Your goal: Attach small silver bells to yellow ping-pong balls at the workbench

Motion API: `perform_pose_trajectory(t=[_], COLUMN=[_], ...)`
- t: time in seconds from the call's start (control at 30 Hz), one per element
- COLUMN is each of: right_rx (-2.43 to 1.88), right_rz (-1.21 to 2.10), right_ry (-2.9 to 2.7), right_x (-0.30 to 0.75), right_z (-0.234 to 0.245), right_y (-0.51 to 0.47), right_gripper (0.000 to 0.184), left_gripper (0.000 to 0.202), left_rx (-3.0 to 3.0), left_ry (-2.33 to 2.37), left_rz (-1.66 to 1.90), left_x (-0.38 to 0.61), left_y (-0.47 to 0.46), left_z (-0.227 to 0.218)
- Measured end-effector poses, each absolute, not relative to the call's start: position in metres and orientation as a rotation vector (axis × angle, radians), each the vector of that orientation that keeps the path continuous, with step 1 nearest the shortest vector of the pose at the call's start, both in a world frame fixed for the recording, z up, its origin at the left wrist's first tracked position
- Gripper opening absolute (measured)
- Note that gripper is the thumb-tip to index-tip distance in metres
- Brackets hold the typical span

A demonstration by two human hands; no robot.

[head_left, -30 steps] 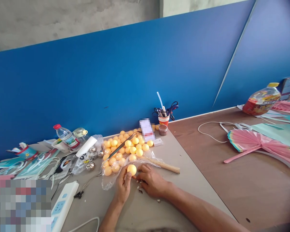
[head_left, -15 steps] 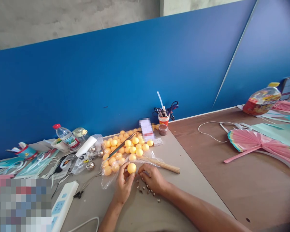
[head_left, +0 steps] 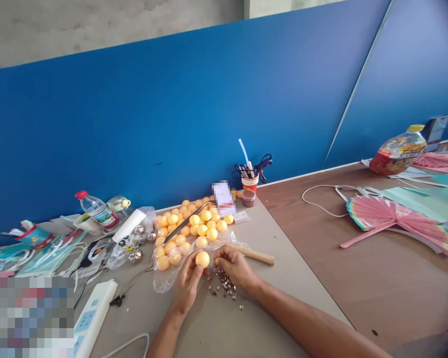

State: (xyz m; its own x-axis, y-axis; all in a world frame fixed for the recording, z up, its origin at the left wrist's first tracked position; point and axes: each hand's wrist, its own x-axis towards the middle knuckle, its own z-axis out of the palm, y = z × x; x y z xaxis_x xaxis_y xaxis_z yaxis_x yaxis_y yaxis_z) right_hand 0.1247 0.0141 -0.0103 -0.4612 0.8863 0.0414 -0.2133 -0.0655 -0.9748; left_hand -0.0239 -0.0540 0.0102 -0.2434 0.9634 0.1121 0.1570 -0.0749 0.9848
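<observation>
My left hand [head_left: 186, 286] is closed round one orange ping-pong ball [head_left: 202, 258], held just above the grey table. My right hand [head_left: 234, 266] is beside it, fingertips pinched together close to the ball; what they pinch is too small to make out. Under and in front of the right hand lies a scatter of small metal pieces [head_left: 224, 285]. Behind both hands sits an open clear bag with a pile of orange ping-pong balls [head_left: 188, 229], and a dark tweezer-like tool [head_left: 182, 226] lies across them.
A wooden stick [head_left: 248, 253] lies right of the pile. A white power strip [head_left: 91, 318], a water bottle [head_left: 95, 209], silver bells [head_left: 136, 254] and paper clutter are at left. A cup of tools [head_left: 251, 180] stands by the blue wall. A pink paper fan [head_left: 390, 216] and a plastic jar [head_left: 397, 149] lie on the brown table.
My right hand has lifted off the small metal pieces and drawn up beside the ball, leaving the pieces uncovered. The left hand still holds the ball. The view shifted slightly.
</observation>
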Motion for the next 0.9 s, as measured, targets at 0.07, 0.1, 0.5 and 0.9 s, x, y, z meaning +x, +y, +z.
perform_pose_trajectory(t=[0.07, 0.1, 0.5, 0.9], right_rx=[-0.738, -0.725, -0.542, -0.465], right_rz=[1.709, 1.732, 2.058, 2.077], right_ry=[-1.298, -1.277, -1.026, -1.106], right_x=[0.1251, 0.1257, 0.1301, 0.132], right_z=[-0.0094, -0.009, -0.0055, -0.0036], right_y=[0.0155, 0.0162, 0.0163, 0.013], right_gripper=[0.017, 0.021, 0.034, 0.032], left_gripper=[0.046, 0.045, 0.052, 0.062], left_rx=[1.258, 1.257, 1.273, 1.306], left_ry=[1.43, 1.414, 1.41, 1.42], left_rz=[1.371, 1.365, 1.297, 1.273], left_x=[-0.0267, -0.0276, -0.0294, -0.0243], left_y=[-0.0537, -0.0536, -0.0532, -0.0534], left_z=[0.009, 0.0086, 0.0088, 0.0054])
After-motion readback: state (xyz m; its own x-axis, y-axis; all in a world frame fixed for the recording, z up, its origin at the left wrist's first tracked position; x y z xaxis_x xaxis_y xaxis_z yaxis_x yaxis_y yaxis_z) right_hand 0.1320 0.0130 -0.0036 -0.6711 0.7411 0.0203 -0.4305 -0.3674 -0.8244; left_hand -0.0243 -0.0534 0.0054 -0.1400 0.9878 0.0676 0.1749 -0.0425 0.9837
